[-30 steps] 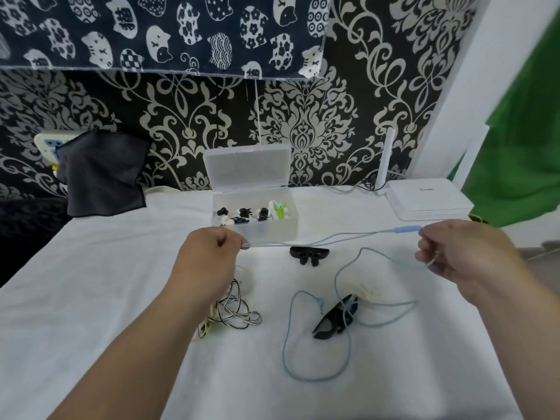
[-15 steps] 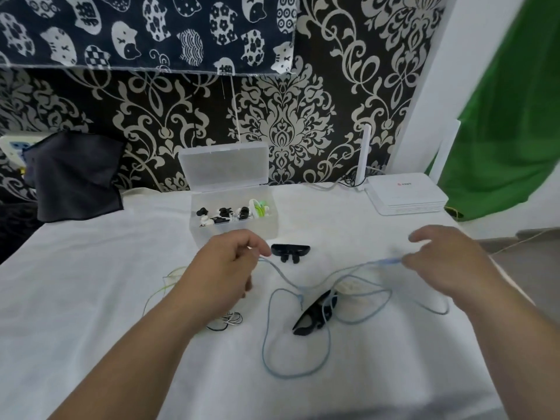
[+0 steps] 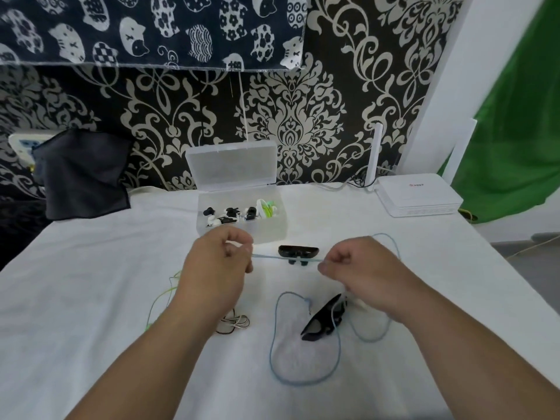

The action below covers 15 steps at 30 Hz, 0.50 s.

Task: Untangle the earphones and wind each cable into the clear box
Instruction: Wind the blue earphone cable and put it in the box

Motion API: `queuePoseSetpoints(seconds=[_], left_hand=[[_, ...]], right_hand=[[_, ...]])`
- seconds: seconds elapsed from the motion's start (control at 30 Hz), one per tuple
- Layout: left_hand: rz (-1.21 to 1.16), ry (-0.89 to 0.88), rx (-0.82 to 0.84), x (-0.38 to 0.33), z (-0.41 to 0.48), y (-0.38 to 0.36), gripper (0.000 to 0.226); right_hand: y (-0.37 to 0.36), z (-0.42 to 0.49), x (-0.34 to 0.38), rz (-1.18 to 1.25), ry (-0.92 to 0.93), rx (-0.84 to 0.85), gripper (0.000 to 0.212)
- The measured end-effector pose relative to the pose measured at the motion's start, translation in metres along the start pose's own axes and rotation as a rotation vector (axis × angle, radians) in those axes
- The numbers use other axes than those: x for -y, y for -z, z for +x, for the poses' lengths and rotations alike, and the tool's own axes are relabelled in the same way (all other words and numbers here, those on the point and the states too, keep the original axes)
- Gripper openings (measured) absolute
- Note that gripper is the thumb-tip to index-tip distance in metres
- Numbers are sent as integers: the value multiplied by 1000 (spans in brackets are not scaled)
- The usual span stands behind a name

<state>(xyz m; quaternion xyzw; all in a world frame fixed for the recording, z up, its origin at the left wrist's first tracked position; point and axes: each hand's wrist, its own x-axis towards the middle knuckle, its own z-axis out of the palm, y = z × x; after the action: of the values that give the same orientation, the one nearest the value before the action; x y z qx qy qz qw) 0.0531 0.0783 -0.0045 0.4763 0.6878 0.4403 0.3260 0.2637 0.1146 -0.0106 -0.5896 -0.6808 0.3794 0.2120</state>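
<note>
Far left of frame: dark cloth point(image 3: 83, 174) draped at the back edge of the white surface point(image 3: 75, 298). Left of centre: thin green cable point(image 3: 157, 301) trailing on the surface, partly hidden by the left forearm; a small black-and-white cable bundle point(image 3: 235, 324) just below that hand. Left hand point(image 3: 216, 274) at centre, fingers curled shut, pinching one end of a taut stretch of the light-blue cable point(image 3: 285, 259). Directly above it, the clear box point(image 3: 242, 228), lid open and upright, with wound earphones inside. Between the hands: black earpiece point(image 3: 298, 252) behind the taut span. Right hand point(image 3: 363, 274) closed on the other end. Below it, slack blue cable loops lie on the surface around a black clip-shaped piece point(image 3: 322, 319). Upper right: white router point(image 3: 418, 197).
</note>
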Motion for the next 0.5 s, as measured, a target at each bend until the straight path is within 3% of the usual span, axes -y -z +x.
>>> queuePoseSetpoints(seconds=[0.1,0.2,0.3,0.37,0.5], left_hand=[[94,59,-3,7,6,6,16],[147,102,166,8,-2,-4,17],[118,175,340,17,-9,-9,14],[262,106,419,25,-11,-10,18],[571,-42,472,29,-14,1,32]], right_hand=[[-6,12,-2,-107,-22,-156,16],[-19,23,-8,-124,-102,-226,23],[-38,39,-4,-29,-152,-185,29],[-50,47,0,-42,-170,-155,25],[-62,54,3,-197,-263,-61,44]])
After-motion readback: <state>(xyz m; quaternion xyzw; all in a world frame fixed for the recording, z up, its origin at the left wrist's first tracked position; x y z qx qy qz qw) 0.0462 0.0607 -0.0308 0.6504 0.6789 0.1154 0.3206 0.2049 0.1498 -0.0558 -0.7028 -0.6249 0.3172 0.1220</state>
